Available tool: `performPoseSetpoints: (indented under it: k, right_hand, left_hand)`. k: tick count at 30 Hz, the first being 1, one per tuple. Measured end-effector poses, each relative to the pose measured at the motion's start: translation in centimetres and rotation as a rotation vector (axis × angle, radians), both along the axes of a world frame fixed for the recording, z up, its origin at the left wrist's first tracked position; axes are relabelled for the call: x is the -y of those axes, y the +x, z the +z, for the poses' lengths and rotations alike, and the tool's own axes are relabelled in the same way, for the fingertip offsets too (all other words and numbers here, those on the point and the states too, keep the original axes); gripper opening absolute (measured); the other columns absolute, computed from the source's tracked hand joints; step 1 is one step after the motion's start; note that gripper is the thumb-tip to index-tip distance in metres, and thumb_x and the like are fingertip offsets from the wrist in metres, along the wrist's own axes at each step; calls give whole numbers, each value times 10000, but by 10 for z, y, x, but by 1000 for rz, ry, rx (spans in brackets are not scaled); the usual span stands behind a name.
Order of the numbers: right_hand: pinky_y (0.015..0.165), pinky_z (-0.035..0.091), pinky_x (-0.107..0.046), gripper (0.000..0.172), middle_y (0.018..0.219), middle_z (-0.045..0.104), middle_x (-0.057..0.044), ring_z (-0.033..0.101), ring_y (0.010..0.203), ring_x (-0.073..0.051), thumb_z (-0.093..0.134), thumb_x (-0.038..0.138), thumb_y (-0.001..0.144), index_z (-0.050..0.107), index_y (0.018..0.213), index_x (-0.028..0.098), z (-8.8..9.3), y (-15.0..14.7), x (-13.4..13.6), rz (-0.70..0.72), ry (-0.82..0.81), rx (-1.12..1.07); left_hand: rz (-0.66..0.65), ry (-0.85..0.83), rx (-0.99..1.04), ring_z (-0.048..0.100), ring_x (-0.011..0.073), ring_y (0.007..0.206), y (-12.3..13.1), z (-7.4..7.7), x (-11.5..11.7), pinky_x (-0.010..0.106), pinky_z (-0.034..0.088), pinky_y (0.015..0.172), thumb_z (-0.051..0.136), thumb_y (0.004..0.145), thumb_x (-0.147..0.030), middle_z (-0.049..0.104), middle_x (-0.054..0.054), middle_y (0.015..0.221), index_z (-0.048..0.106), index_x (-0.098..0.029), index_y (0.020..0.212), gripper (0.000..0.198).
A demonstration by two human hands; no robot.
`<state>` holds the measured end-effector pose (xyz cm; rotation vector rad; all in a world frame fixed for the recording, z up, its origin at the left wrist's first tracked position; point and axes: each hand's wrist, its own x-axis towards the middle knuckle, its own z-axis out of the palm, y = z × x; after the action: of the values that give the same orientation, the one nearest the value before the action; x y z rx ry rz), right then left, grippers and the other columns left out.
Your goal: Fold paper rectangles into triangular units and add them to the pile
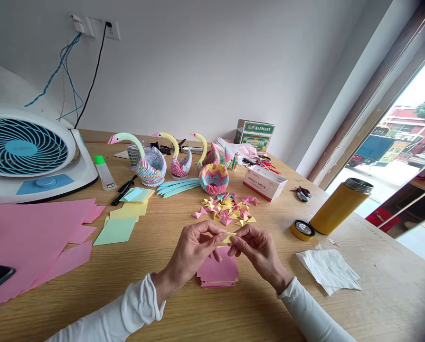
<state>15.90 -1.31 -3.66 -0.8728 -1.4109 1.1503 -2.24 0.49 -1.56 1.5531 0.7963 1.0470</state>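
Observation:
My left hand [194, 249] and my right hand [257, 249] meet above the wooden table [162, 308], both pinching a small folded yellow paper piece [229, 237] between fingertips. Directly under them lies a stack of pink square papers [217, 275]. Just beyond is a heap of small folded pink and yellow triangles [228, 209]. Three paper swans stand further back: one [146, 164] at the left, one [178, 161] in the middle, one [212, 171] at the right.
A white desk fan [30, 152] and large pink sheets [30, 232] fill the left. Yellow and green squares [125, 218], a glue bottle [104, 173], a sticky note box [264, 183], a yellow flask [340, 206], its lid [302, 230] and a tissue [328, 270] lie around.

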Motion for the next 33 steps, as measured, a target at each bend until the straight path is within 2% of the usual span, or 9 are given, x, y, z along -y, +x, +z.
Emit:
performPoseSetpoints:
  k: [5,8,19,27,30,33]
  right_hand:
    - [523,465,-197,194,614,689,-17,612,550,-100,704,348,822,670,795,159,-5,3,-4,-41,-24,37]
    - [531,462,-198,188,629,663,-4,604,560,-96,687,353,835,691,843,165,-5,4,-4,-35,-18,48]
    - [550,449,-219,213,591,634,8,559,541,-98,654,379,861,697,899,173,0,2,-1,17,-72,15]
    - [554,452,-228,228,587,646,0,562,539,-102,659,376,860,689,946,167,-3,3,-1,56,-106,-30]
    - [547,453,-224,225,600,629,12,557,535,-98,664,376,855,676,960,177,-5,2,-2,63,-115,-61]
    - [528,447,-222,230,677,622,22,559,537,-96,689,369,833,642,987,204,-4,0,-3,65,-114,-111]
  left_hand:
    - [-39,-15,-59,641,112,549,-2,9,0,192,412,494,613,856,-385,647,8,736,626,-138,815,250]
    - [-87,-86,-65,638,113,562,-2,12,0,177,410,477,554,888,-417,624,2,702,625,-141,834,290]
    - [-198,-190,-11,700,180,649,-3,7,-2,211,491,506,591,859,-424,596,1,765,612,-147,847,278]
    - [-241,-192,-18,667,147,644,-4,8,-2,209,489,535,567,879,-405,634,24,768,618,-144,888,267]
    - [-207,-140,-29,672,147,624,-4,6,-2,222,492,538,541,891,-403,645,38,801,602,-144,921,268]
    - [-175,-92,-68,653,139,573,-2,5,0,226,492,531,565,873,-379,648,31,734,587,-142,1007,274]
